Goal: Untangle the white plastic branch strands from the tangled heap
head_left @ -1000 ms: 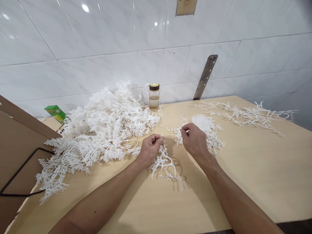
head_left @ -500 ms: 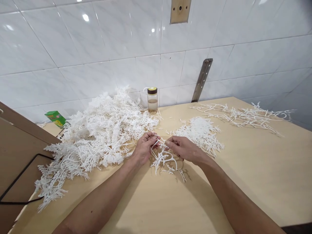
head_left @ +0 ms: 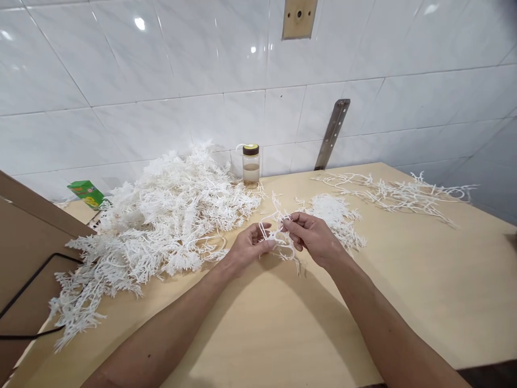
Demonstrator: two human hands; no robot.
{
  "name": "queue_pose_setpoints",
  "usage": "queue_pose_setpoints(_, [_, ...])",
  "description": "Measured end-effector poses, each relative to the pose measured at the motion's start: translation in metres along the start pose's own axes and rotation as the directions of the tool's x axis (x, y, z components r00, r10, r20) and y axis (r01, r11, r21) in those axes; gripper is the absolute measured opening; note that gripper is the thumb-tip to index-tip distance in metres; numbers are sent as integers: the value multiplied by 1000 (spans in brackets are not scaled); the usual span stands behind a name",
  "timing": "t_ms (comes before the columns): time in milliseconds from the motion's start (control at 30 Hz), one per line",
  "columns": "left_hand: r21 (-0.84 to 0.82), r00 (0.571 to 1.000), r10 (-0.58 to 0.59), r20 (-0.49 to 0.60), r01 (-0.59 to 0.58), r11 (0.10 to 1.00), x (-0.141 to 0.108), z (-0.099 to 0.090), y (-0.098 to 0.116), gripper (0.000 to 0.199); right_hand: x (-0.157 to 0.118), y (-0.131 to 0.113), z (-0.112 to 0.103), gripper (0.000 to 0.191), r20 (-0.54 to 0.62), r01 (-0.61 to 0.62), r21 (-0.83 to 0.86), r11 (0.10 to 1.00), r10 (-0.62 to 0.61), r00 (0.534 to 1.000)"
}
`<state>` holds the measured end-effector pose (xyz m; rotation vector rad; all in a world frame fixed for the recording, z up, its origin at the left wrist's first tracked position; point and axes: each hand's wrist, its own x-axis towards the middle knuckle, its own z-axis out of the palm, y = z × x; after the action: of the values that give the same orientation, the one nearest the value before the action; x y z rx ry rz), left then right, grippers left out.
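My left hand [head_left: 251, 246] pinches a white branching stem [head_left: 278, 235] between thumb and fingers. From the right, my right hand [head_left: 309, 234] closes its fingertips on the same stem, which curls above and below the hands over the table. A large heap of white feathery sprigs [head_left: 177, 210] lies left of my left hand. Behind my right hand is a smaller pile of short white pieces [head_left: 335, 215]. Farther right, long bare white stems [head_left: 399, 193] lie loosely together.
A lidded bottle [head_left: 251, 171] stands near the tiled wall. At the left are a green box [head_left: 86, 194] and a brown board [head_left: 32, 258] with a black loop. A metal bracket [head_left: 333, 134] leans at the wall behind the table [head_left: 436, 291].
The held stem has turned, with part of it now pointing up and less hanging down. My left hand has shifted slightly right and lower, my right hand slightly up. The view has shifted a little.
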<state>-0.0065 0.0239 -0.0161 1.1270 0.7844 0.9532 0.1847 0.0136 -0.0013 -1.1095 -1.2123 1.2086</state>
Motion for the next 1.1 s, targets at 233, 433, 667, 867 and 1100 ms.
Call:
queue_pose_setpoints(233, [-54, 997, -71, 29, 73, 996, -2, 1, 2, 37, -3, 4, 7, 38, -50, 5, -297, 955, -21, 999])
queue_pose_setpoints(433, [-121, 991, -18, -136, 2, 993, 3, -2, -1, 34, -11, -12, 13, 45, 131, 189, -589, 786, -138, 982])
queue_pose_setpoints(667, [55, 969, 40, -245, -27, 998, 1, 2, 1, 33, -18, -18, 18, 34, 233, 120, -468, 875, -9, 973])
queue_pose_setpoints(867, [15, 989, 75, -128, -74, 997, -1, 1, 6, 42, -11, -41, -5, 38, 83, 77, -417, 906, -46, 995])
queue_pose_setpoints(1100, [404, 978, 80, -192, 4, 915, -3, 3, 4, 35, 11, -46, -113, 31, -824, 126, -110, 986, -161, 544])
